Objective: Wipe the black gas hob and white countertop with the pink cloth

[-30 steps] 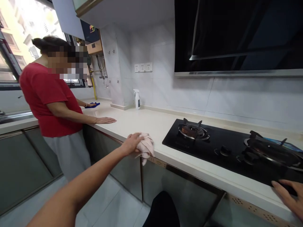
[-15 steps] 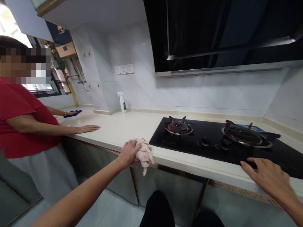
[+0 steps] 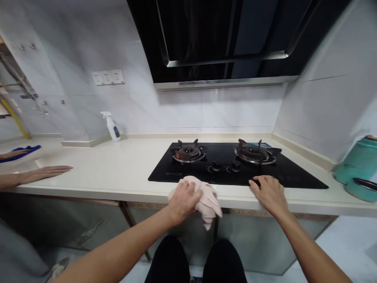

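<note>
A pale pink cloth [image 3: 207, 200] is bunched under my left hand [image 3: 184, 200], which grips it on the counter's front edge, just before the stove. Part of the cloth hangs over the edge. My right hand [image 3: 269, 192] rests at the front rim of the black gas stove [image 3: 224, 177], fingers spread and holding nothing. Behind the hands are the left burner [image 3: 189, 153], the right burner [image 3: 255, 154] and two control knobs [image 3: 226, 166].
At the left, another person's hand [image 3: 47, 173] lies flat on the white counter [image 3: 118, 169]; their other hand is on a blue cloth [image 3: 20, 152]. A white spray bottle [image 3: 112, 127] stands by the wall. Turquoise containers [image 3: 361, 165] are at right; a black range hood [image 3: 218, 47] hangs above.
The view has turned to the right, bringing the turquoise containers in. My left hand has moved the pink cloth rightward along the counter edge to the front of the stove. My right hand stays by the stove.
</note>
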{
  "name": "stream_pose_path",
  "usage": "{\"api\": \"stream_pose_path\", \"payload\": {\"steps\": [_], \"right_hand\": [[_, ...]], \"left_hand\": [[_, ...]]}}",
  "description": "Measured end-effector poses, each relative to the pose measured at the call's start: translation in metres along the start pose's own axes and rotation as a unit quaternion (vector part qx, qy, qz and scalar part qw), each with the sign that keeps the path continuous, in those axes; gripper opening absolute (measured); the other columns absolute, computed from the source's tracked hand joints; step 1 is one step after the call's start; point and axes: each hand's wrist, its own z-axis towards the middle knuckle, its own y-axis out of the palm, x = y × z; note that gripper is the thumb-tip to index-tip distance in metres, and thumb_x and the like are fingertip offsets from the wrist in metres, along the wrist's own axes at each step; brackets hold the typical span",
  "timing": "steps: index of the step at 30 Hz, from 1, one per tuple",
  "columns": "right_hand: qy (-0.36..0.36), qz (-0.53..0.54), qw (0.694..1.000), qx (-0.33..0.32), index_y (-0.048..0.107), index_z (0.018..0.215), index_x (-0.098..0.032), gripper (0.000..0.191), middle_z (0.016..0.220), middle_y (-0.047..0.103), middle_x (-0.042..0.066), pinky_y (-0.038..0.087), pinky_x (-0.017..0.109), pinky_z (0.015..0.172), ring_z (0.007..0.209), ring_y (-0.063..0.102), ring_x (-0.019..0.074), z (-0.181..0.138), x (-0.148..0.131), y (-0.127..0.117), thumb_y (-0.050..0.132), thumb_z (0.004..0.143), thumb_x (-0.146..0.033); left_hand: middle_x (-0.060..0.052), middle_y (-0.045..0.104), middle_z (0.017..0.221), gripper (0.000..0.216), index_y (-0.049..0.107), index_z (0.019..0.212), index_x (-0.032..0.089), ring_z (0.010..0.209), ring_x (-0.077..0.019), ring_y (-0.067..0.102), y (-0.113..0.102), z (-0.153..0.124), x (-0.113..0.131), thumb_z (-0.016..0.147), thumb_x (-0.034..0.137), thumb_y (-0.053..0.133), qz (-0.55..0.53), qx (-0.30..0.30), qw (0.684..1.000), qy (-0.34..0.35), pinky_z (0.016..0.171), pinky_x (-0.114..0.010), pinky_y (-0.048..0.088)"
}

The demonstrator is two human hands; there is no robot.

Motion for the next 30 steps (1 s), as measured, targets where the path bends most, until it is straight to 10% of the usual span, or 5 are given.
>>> {"api": "stream_pose_path", "payload": {"steps": [6, 11, 17, 24, 30], "right_hand": [[-0.044, 0.099, 0.991, 0.082, 0.064, 0.111, -0.023, 0.039, 0.122, 0.061, 0.012, 0.047, 0.047, 0.104, 0.118, 0.057, 0.0266, -0.011, -0.023, -0.026, 0.038, 0.102, -0.050], [-0.150, 0.216, 0.963, 0.054, 0.050, 0.137, -0.026, 0.041, 0.141, 0.053, 0.013, 0.045, 0.049, 0.108, 0.132, 0.052, 0.0272, -0.053, -0.072, -0.029, 0.048, 0.102, -0.046], [-0.251, 0.047, 0.967, -0.010, 0.027, 0.159, -0.025, 0.084, 0.156, 0.045, 0.017, 0.036, 0.058, 0.114, 0.143, 0.043, 0.0354, -0.069, -0.073, 0.002, 0.064, 0.092, -0.059], [-0.155, -0.123, 0.972, -0.123, 0.043, 0.154, -0.028, 0.108, 0.151, 0.048, 0.024, 0.041, 0.068, 0.101, 0.129, 0.051, 0.0476, -0.043, -0.130, -0.002, 0.096, 0.062, -0.047], [-0.222, -0.091, 0.963, -0.123, 0.050, 0.147, -0.033, 0.092, 0.154, 0.049, 0.015, 0.038, 0.064, 0.108, 0.133, 0.048, 0.0409, -0.039, -0.111, -0.001, 0.094, 0.067, -0.046]], "left_hand": [[-0.022, 0.059, 0.121, 0.047, 0.055, 0.137, 0.022, 0.105, -0.0376, 0.057, 0.014, 0.097, 0.106, 0.093, 0.036, 0.064, -0.075, 0.039, 0.996, 0.029, 0.084, -0.058, 0.046], [-0.020, 0.063, 0.117, 0.034, 0.061, 0.128, 0.019, 0.105, -0.0353, 0.059, 0.017, 0.124, 0.132, 0.096, 0.025, 0.056, -0.140, 0.055, 0.988, -0.016, 0.090, -0.057, 0.048], [-0.018, 0.049, 0.155, 0.072, 0.030, 0.160, 0.022, 0.139, -0.0320, 0.049, 0.003, 0.058, 0.062, 0.099, 0.046, 0.058, -0.254, 0.080, 0.957, 0.119, 0.112, -0.048, 0.044], [-0.013, 0.067, 0.135, 0.048, 0.063, 0.131, 0.024, 0.125, -0.0317, 0.061, 0.007, 0.008, -0.063, 0.100, 0.056, 0.046, -0.213, 0.150, 0.955, -0.145, 0.107, -0.048, 0.047], [-0.012, 0.071, 0.127, 0.053, 0.074, 0.117, 0.024, 0.122, -0.0358, 0.064, 0.018, 0.007, -0.095, 0.094, 0.060, 0.043, -0.163, 0.058, 0.960, -0.218, 0.097, -0.050, 0.051]]}}
